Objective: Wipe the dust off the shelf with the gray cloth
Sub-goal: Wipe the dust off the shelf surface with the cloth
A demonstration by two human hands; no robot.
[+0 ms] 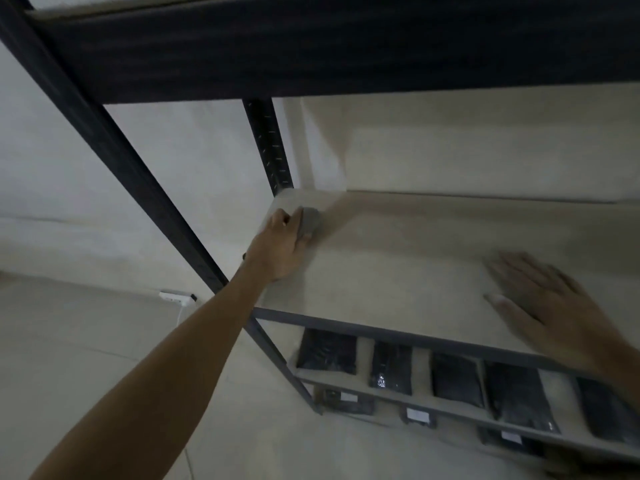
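**Head view: gray cloth pressed into the far left corner of a pale shelf**

A pale beige shelf board (398, 258), framed by dark metal rails, was seen from above and slightly to the left. The left hand (282, 245) was stretched out on a bare forearm to the board's far left corner, close to the perforated black metal upright (268, 147). A small bunched gray cloth (310, 221) was held there, the fingers curled over it and the thumb raised beside it; the cloth was pressed against the board's surface. The right hand (540, 306) was laid flat near the front right part of the same board, fingers straight and spread apart, nothing held in it; its outline was blurred. The two hands were well apart.

Below the board, a lower shelf (420, 398) was lined with a row of black plastic-wrapped packages (327, 351) set side by side. Further black packs with white labels (417, 414) were seen beneath that. On the pale floor to the left of the rack, a white power strip (176, 297) with a white cable was lying against the wall.
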